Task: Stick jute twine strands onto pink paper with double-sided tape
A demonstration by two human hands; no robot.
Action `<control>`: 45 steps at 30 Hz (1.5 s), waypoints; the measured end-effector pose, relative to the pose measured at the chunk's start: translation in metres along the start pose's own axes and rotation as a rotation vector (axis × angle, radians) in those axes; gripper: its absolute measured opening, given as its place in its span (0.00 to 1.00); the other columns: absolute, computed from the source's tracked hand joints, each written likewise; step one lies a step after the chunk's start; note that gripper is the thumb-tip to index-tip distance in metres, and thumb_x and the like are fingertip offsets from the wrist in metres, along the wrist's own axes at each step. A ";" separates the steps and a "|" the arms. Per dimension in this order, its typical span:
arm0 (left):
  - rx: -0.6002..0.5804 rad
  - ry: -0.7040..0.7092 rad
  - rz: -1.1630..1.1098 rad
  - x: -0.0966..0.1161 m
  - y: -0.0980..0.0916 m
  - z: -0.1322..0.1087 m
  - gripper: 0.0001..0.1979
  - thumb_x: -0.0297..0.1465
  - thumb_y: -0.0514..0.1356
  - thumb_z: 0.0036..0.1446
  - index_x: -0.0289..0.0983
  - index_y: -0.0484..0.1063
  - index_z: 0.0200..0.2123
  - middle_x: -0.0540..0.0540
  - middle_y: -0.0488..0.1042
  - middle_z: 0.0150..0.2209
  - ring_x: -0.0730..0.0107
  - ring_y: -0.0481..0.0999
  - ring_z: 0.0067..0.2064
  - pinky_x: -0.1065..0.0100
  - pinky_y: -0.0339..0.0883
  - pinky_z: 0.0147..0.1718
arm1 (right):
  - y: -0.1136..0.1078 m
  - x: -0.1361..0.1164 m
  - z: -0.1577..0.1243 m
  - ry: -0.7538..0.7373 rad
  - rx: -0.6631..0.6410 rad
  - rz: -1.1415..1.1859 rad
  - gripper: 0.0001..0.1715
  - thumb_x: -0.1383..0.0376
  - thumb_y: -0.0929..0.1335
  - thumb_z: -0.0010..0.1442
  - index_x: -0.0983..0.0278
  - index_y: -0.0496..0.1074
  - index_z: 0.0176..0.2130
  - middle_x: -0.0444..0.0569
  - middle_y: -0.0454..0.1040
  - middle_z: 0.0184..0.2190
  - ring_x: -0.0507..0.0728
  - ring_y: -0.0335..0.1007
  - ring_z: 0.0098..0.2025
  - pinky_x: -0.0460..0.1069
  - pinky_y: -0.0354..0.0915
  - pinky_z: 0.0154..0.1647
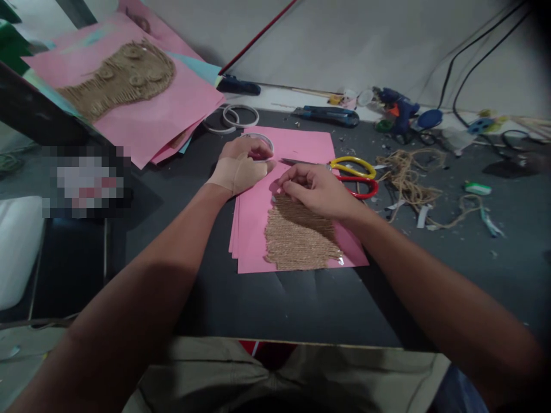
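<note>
Jute twine rows [297, 241] on pink paper [248, 229], both hands over them
The twine lies in soft, fraying rows on sheets on the black worktop [275, 304]; it looks light and apt to shed strands, so the bare pink margin seems the safer hold. Left hand [239, 171] fingers curl closed over a tape roll [263, 137]; right hand [316, 194] fingers pinch closed at the twine's top edge, near scissors [353, 172], their catch too small to tell
</note>
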State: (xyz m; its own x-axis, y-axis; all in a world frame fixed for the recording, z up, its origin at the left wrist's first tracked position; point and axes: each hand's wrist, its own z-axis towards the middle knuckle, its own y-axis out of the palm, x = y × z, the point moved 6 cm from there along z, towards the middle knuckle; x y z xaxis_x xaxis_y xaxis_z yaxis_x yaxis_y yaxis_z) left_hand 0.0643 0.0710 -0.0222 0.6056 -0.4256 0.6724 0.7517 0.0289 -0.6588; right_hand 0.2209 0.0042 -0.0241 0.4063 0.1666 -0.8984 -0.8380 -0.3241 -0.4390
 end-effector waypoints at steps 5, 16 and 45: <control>-0.011 -0.022 -0.007 -0.003 0.001 0.000 0.06 0.33 0.66 0.51 0.41 0.81 0.34 0.49 0.84 0.37 0.67 0.81 0.39 0.66 0.75 0.45 | -0.013 0.006 -0.008 0.104 0.084 0.075 0.11 0.59 0.67 0.63 0.60 0.74 0.43 0.42 0.71 0.24 0.50 0.60 0.22 0.49 0.58 0.24; -0.011 -0.029 0.003 -0.005 0.001 0.000 0.07 0.32 0.67 0.51 0.40 0.81 0.35 0.47 0.83 0.37 0.65 0.81 0.39 0.65 0.75 0.46 | -0.044 0.019 -0.021 0.036 0.405 -0.021 0.13 0.58 0.64 0.65 0.59 0.74 0.45 0.44 0.70 0.26 0.53 0.60 0.23 0.51 0.62 0.26; -0.023 0.043 0.097 0.009 -0.004 -0.003 0.07 0.30 0.67 0.52 0.39 0.82 0.36 0.46 0.83 0.40 0.63 0.79 0.42 0.63 0.72 0.46 | 0.015 -0.030 -0.039 -0.540 -0.062 -0.653 0.25 0.48 0.66 0.70 0.63 0.80 0.51 0.61 0.71 0.62 0.69 0.61 0.65 0.69 0.60 0.66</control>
State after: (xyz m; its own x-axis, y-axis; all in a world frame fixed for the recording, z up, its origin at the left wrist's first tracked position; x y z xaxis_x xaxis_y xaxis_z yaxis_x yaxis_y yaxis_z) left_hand 0.0660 0.0641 -0.0147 0.6636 -0.4598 0.5901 0.6832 0.0510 -0.7285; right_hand 0.2102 -0.0419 -0.0039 0.5587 0.7545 -0.3444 -0.4680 -0.0560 -0.8820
